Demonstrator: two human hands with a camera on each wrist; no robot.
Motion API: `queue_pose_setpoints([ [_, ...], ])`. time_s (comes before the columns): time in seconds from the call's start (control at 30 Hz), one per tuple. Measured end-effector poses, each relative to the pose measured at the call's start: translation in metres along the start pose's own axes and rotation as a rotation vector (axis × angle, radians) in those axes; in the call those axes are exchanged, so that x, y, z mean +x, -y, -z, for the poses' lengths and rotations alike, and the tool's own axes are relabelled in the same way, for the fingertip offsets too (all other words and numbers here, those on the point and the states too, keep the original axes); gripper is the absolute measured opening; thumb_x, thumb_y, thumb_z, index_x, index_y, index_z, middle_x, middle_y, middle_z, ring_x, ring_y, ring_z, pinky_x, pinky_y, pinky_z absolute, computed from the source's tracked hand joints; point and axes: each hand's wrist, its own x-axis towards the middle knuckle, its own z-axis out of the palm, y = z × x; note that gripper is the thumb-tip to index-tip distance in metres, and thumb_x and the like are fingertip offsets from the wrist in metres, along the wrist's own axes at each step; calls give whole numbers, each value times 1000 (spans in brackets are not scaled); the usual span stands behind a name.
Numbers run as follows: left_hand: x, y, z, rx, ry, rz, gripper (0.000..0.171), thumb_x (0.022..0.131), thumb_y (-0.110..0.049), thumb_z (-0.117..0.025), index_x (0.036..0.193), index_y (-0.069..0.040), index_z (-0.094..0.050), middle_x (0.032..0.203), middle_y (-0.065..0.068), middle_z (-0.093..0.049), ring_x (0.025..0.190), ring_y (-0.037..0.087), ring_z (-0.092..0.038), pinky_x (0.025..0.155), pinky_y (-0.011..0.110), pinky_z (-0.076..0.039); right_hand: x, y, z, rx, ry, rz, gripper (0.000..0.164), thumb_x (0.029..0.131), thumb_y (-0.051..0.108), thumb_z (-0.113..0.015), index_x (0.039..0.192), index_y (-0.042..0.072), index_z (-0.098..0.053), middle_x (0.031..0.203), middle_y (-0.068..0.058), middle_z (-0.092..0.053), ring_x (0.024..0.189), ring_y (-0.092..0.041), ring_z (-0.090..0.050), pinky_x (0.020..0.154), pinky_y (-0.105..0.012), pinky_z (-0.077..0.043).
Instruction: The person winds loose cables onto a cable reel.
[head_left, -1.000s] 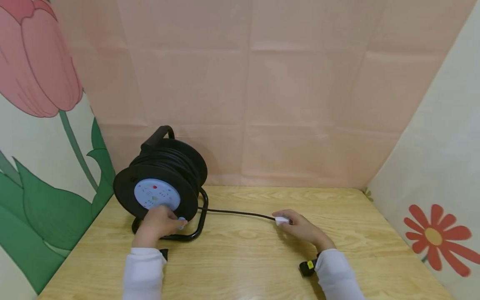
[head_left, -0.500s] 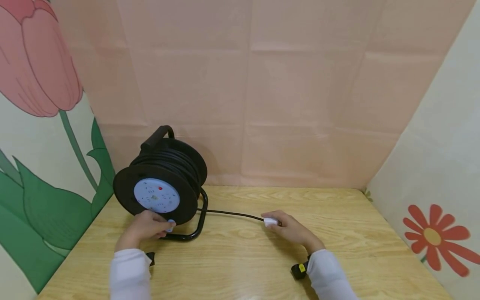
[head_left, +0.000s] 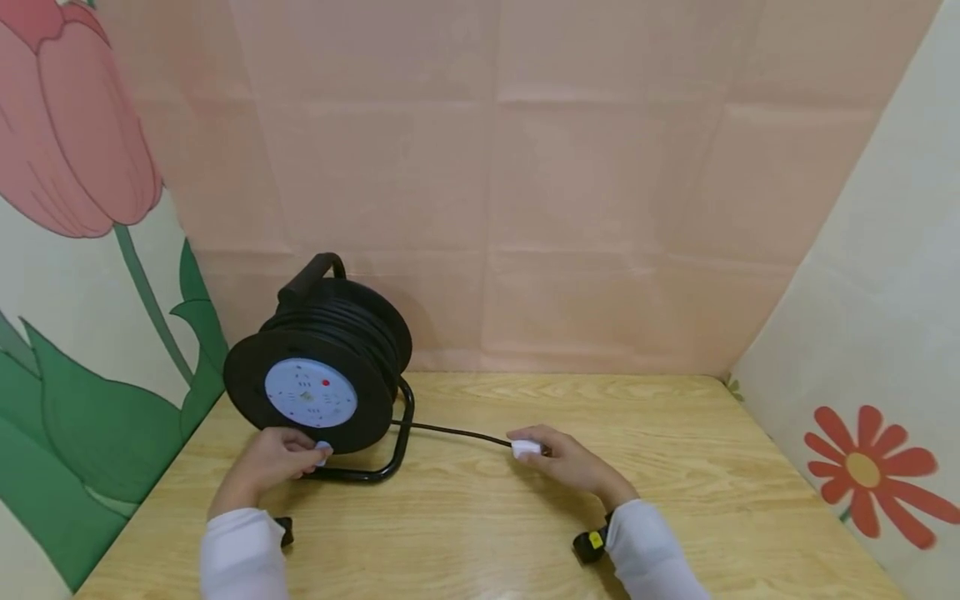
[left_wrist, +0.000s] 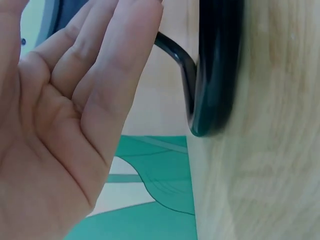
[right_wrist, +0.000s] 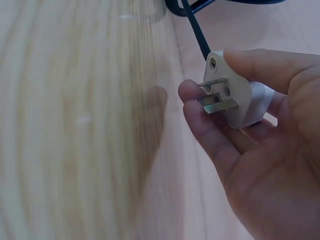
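Observation:
A black cable reel (head_left: pixel 243 379) with a pale blue socket face (head_left: pixel 300 398) stands at the left of the table, black cable wound on its drum. My left hand (head_left: pixel 266 458) pinches the small light-blue crank knob (head_left: pixel 322 450) low on the reel's front. In the left wrist view the left hand (left_wrist: pixel 65 120) shows its palm; the knob is hidden there. From the reel the cable (head_left: pixel 450 431) runs right to a white plug (head_left: pixel 525 448), held by my right hand (head_left: pixel 577 465) just above the table. Metal prongs of the plug (right_wrist: pixel 245 95) show in the right wrist view.
The reel rests on a black tubular stand (head_left: pixel 401 454) with a handle (head_left: pixel 303 279) on top. A wood-grain table (head_left: pixel 450 533) extends to a pink backdrop (head_left: pixel 487 208). Flower-printed panels (head_left: pixel 892 333) flank both sides.
My left hand has swung the knob leftward and down, and the reel face has turned clockwise. My right hand and the plug have come left, closer to the reel, shortening the loose cable.

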Motion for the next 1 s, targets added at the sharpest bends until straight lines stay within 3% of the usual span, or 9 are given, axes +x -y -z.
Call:
queue_pose_setpoints([
  [0.3,-2,7,9,163,-87,4,44,81,-47,-80,90,-5,-72,82,0,-72,76,15,-64,70,36,-52,4,4,-8,10,53,33,40,103,25,-60,141,17,-56,111,-6,-57,91,-21,-52,71,-28,-48],
  [0.53,-4,11,14,177,-113,5,43,81,-47,-80,91,-5,-72,84,1,-72,81,19,-64,70,38,-52,6,12,-11,29,79,69,40,103,23,-59,141,13,-55,112,-7,-59,91,-19,-54,72,-28,-50],
  [0.7,-6,13,17,191,-150,11,43,82,-45,-79,93,-5,-71,86,2,-73,83,20,-65,70,38,-53,7,20,-16,32,86,56,38,103,24,-59,140,16,-56,111,-5,-59,90,-19,-54,71,-28,-49],
  [1.0,-9,15,19,164,-220,41,40,80,-42,-79,91,-5,-69,86,4,-70,80,22,-62,64,34,-49,7,37,-33,-20,140,83,37,104,24,-57,140,15,-56,125,-2,-57,100,-19,-55,81,-30,-49],
])
